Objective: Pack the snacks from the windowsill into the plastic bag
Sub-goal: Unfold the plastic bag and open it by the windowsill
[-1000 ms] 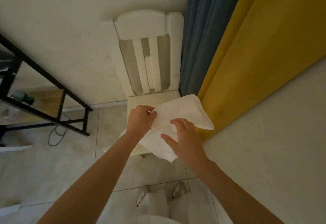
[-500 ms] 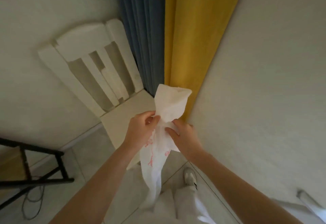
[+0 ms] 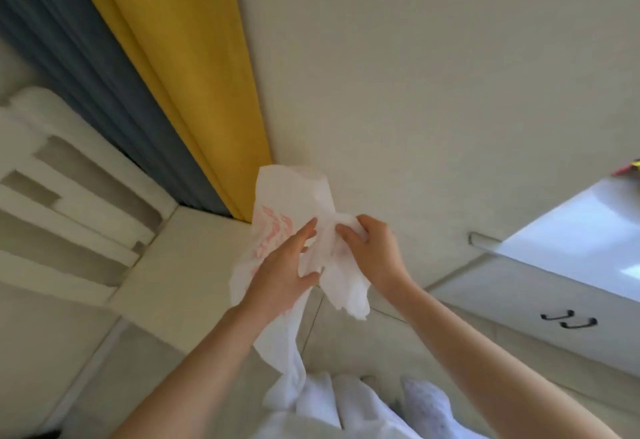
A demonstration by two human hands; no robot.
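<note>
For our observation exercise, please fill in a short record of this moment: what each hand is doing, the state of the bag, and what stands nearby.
left hand: fingers nearly straight, laid against the bag
right hand: fingers curled, gripping a bunched part of the bag
bag: white plastic with red print, crumpled, no open mouth showing, one end hanging down
chair: white, on the left
yellow curtain: beside the blue curtain
snacks: none in the hands

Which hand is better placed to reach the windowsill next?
Likely right. The right hand, pinching the plastic bag, is on the windowsill side; the left hand rests on the bag nearer the chair, farther away.
</note>
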